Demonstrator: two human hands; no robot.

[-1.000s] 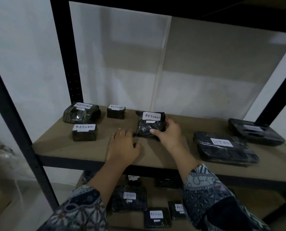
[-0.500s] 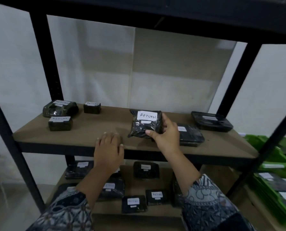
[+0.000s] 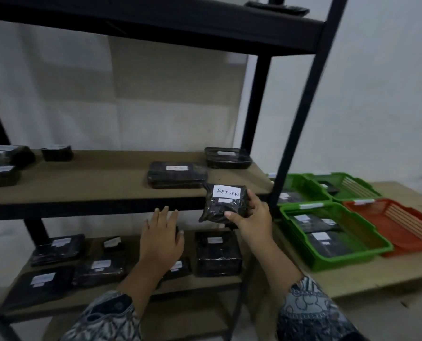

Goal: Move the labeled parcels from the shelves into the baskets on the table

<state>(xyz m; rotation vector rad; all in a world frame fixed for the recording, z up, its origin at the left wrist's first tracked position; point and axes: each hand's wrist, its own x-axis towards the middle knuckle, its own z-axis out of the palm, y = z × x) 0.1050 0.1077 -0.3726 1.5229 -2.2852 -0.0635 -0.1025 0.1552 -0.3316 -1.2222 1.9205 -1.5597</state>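
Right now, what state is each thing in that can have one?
RETURN parcel, held clear of the shelf
right hand, grips the RETURN parcel
left hand, fingers straight, holds nothing
near green basket, holds labeled parcels
orange basket, no parcel visible inside

A black metal shelf post point(image 3: 301, 114) stands just right of the fingers point(image 3: 251, 196) of the right hand point(image 3: 253, 219), screening the green plastic baskets point(image 3: 347, 259). Wrist-side, the air lies open.

Pkg point(image 3: 226, 203) off shelf point(image 3: 101, 183) now, mid-air.
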